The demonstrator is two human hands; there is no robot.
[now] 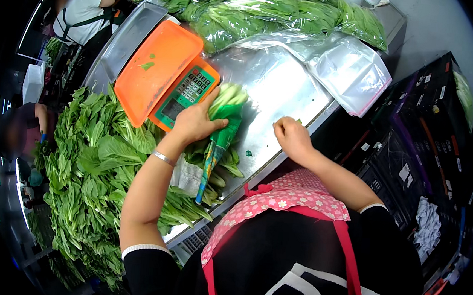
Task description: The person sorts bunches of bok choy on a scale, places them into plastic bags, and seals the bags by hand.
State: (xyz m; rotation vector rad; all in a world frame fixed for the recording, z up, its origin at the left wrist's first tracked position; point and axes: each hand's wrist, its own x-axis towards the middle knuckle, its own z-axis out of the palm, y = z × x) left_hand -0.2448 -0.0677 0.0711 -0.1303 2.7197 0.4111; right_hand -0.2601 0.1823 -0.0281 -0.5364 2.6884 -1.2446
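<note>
My left hand [199, 120] grips a small bunch of leafy greens [231, 93] by its side, the thumb lying across a green plastic wrap [226, 122]. Pale stems stick out at the far end of the wrap. Toward my body the wrap narrows into a blue-and-yellow printed tail [206, 172]. My right hand [292, 137] is curled closed above the near edge of the metal table [264, 108], apart from the bunch. A scrap of green shows just beyond its knuckles; whether that touches the fingers is unclear. Left of the bunch stands an orange weighing scale [159, 74] with leaf bits on its pan.
Loose leafy greens [90, 178] are heaped at the left. Bagged greens [262, 9] pile up at the back. Clear plastic bags [348, 71] lie at the table's right end. Black crates [423, 127] stand stacked at the right. Other people [83, 15] work at the far left.
</note>
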